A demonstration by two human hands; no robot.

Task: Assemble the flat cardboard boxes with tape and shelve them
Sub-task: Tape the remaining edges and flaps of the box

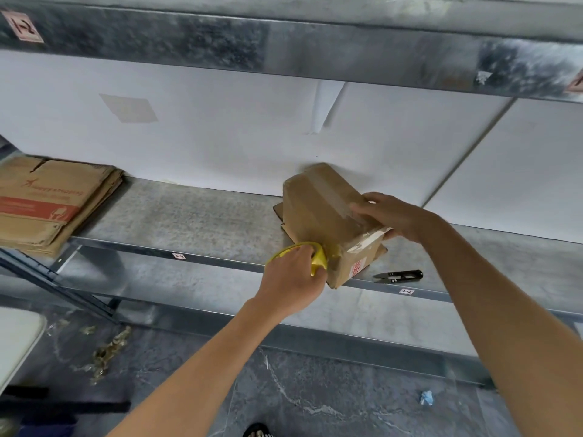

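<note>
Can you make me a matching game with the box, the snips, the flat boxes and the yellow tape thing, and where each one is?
Things:
1. cardboard box
2. black snips
3. stack of flat boxes
4. yellow tape dispenser

Places:
A. far left on the shelf
B. in the left hand
C. lying at the shelf's front edge, right of the box
D. tilted on the shelf, under the right hand

Pairs: 1-D, 2-C, 3-A, 4-B
</note>
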